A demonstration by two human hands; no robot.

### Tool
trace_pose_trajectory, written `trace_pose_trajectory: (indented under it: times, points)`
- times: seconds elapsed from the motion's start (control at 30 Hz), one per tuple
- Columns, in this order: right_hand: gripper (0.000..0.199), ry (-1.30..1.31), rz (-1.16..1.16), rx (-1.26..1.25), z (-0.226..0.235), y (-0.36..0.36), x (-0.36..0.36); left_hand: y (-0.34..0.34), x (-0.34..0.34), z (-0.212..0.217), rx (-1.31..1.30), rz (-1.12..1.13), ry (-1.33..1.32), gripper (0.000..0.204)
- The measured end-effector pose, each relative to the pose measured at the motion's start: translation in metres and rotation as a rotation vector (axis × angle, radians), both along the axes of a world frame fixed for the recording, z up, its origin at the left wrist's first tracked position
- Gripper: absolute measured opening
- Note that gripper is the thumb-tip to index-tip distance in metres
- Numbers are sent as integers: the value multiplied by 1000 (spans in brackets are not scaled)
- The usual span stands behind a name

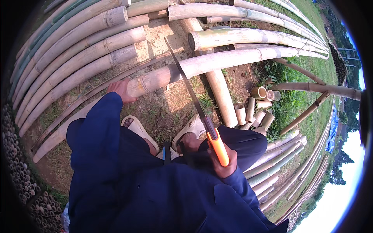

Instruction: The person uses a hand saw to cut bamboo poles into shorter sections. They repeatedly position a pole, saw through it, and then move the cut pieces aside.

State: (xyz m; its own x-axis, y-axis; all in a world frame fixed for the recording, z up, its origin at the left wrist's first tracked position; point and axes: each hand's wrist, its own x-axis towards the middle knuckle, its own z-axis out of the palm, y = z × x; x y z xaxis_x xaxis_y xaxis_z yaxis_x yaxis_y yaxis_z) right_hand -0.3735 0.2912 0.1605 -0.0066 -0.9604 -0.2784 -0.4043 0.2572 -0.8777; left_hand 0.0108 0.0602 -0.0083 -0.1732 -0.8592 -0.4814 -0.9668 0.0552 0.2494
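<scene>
A long pale bamboo pole (229, 58) runs across in front of me, from the lower left to the upper right. My left hand (121, 90) grips it from above, left of a dark band on the pole. In my right hand (227, 161), the fingers are closed round the orange handle of a handsaw (186, 79). The saw's long narrow blade points up and away, crossing the pole just beside the dark band. Whether its teeth are in a cut cannot be made out. Beneath the pole, a thick bamboo log (219, 91) lies crosswise and bears it.
Several bamboo poles (89, 54) lie side by side at the left, more at the upper right. Short cut bamboo pieces (250, 110) are heaped right of the log. A bamboo trestle (311, 88) stands beyond them. Sandalled feet (142, 132) are below the pole.
</scene>
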Motion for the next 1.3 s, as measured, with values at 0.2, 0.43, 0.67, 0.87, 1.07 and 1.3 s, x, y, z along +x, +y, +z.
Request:
trace_pose_trajectory:
  times: [0.2, 0.43, 0.67, 0.87, 1.07, 1.3]
  points:
    - [25, 80, 18, 36, -13, -26, 3, 4, -8, 1, -40, 4, 19, 83]
    - [29, 2, -5, -29, -18, -15, 4, -1, -2, 3, -22, -1, -2, 81]
    - [28, -4, 7, 55, -31, -51, 3, 0, -4, -3, -30, -7, 27, 91]
    - [17, -6, -49, -74, -28, -23, 4, -5, -4, 2, 45, -15, -15, 92]
    - [25, 100, -26, -40, 16, -3, 2, -3, -10, 8, 16, -2, 32, 88]
    - [13, -37, -54, -93, -38, -37, 10, -4, -4, 6, 25, -19, 8, 89]
